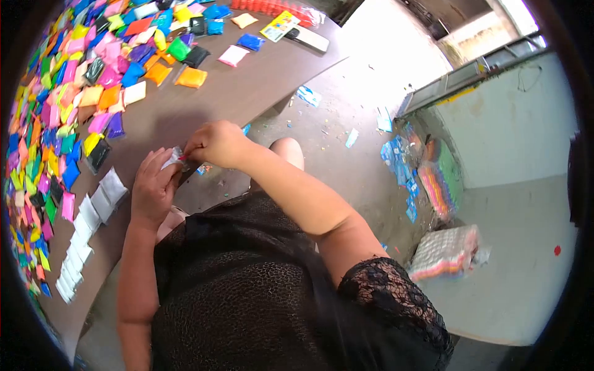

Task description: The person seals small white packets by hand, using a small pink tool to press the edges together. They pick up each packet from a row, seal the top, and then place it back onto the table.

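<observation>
My left hand [153,185] is closed on a small white packet [171,159] at the table's near edge. Close beside it, my right hand [216,145] is closed in a pinch at the packet's right side. A tiny red bit shows between the two hands; whether my right fingers grip it or the packet's edge is hidden. Left of my left hand, a row of white packets [88,213] lies overlapping on the brown table [204,99]. Beyond them spreads a large heap of small colourful packets [111,55].
A phone-like black and white object [307,39] and a yellow card [279,26] lie near the table's far corner. Red items in clear wrap [272,8] are at the back. Blue wrappers [402,167] litter the floor, near wrapped colourful bundles [442,179] by the wall.
</observation>
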